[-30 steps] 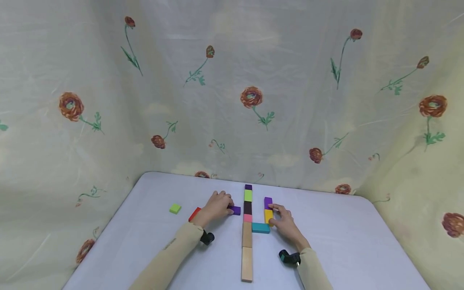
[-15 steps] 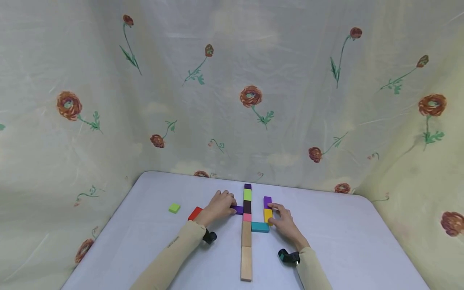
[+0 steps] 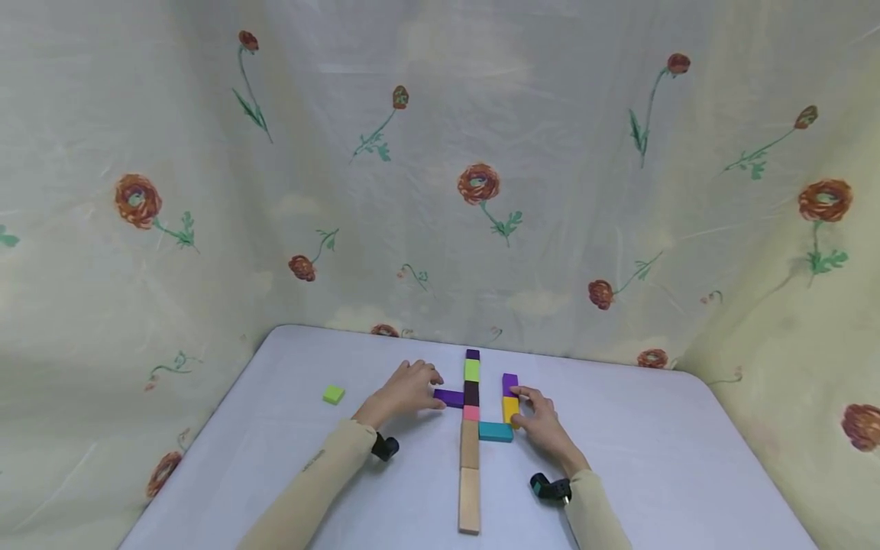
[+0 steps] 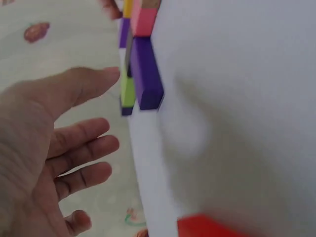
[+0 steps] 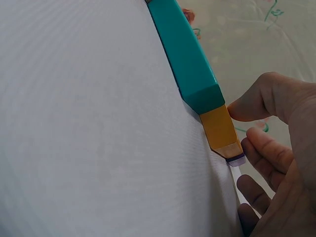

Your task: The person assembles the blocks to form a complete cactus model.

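My left hand (image 3: 406, 391) is spread just left of a long purple block (image 3: 449, 398), thumb and fingers off it. That block lies crosswise, its right end against the black block (image 3: 471, 393) of a central column. In the left wrist view a gap shows between thumb and purple block (image 4: 147, 76). My right hand (image 3: 545, 428) touches the right side of a yellow block (image 3: 511, 410) and a purple block (image 3: 509, 384) with thumb and fingertip. Seen from the right wrist, the thumb meets the yellow block (image 5: 218, 129) beside the teal block (image 5: 190, 59).
Two wooden blocks (image 3: 469, 500), a pink block (image 3: 470, 413) and a lime block (image 3: 471, 370) stand in the column. A lime square (image 3: 334, 394) lies apart at left. A red block (image 4: 207, 227) shows in the left wrist view. Floral cloth (image 3: 536, 252) hangs behind the table.
The left hand pushed the long purple block rightward against the column, let go and drew back left, covering the red block in the head view. The right hand stayed put.
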Tool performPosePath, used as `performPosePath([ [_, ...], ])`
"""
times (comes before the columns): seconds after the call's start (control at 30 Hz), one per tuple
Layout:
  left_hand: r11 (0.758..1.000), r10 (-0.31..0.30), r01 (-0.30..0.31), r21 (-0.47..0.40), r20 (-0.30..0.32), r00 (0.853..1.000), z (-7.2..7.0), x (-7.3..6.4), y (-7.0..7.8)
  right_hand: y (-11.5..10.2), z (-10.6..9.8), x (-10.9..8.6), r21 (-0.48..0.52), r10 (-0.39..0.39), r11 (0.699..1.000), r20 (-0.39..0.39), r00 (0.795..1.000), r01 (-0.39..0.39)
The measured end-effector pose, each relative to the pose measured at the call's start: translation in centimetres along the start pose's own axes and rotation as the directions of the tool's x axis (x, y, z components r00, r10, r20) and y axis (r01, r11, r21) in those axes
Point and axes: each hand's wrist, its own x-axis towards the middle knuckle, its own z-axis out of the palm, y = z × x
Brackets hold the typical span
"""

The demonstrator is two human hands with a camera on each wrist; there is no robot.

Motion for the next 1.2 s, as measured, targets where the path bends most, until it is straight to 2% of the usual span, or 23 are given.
performPosePath([
  [0.1, 0.998, 0.010, -0.009, -0.064, 0.016, 1.000, -1.3, -0.9, -1.8, 0.0, 0.0, 0.0, 0.006, -0.001, 1.000, 0.004, 1.000, 0.001],
  [0.23, 0.993, 0.047, -0.040, -0.107, 0.058, 0.997, -3.3, -2.5, -3.9, 0.0, 0.0, 0.0, 0.010, -0.001, 1.000, 0.009, 1.000, 0.000],
  [0.4, 0.988, 0.030, -0.009, -0.156, 0.136, 0.990, -4.6, -4.4, -5.7, 0.1, -0.1, 0.0, -0.004, -0.003, 1.000, 0.010, 1.000, 0.003],
  [0.57, 0.991, 0.039, -0.013, -0.131, 0.201, 0.979, -4.5, -5.5, -7.2, 0.0, -0.1, 0.0, -0.003, -0.003, 1.000, 0.012, 1.000, 0.003],
  [0.77, 0.990, 0.046, -0.012, -0.139, 0.245, 0.968, -4.0, -6.3, -8.2, 0.0, 0.0, -0.1, 0.012, 0.005, 1.000, 0.020, 1.000, -0.006],
  [1.03, 0.988, 0.081, -0.041, -0.151, 0.267, 0.960, -3.9, -6.5, -8.6, 0.1, 0.0, -0.2, 0.012, 0.005, 1.000, 0.022, 1.000, -0.005],
  [1.2, 0.984, 0.076, -0.029, -0.176, 0.266, 0.961, -3.9, -6.3, -8.9, -0.1, -0.1, -0.2, 0.008, -0.001, 1.000, 0.022, 1.000, 0.001],
])
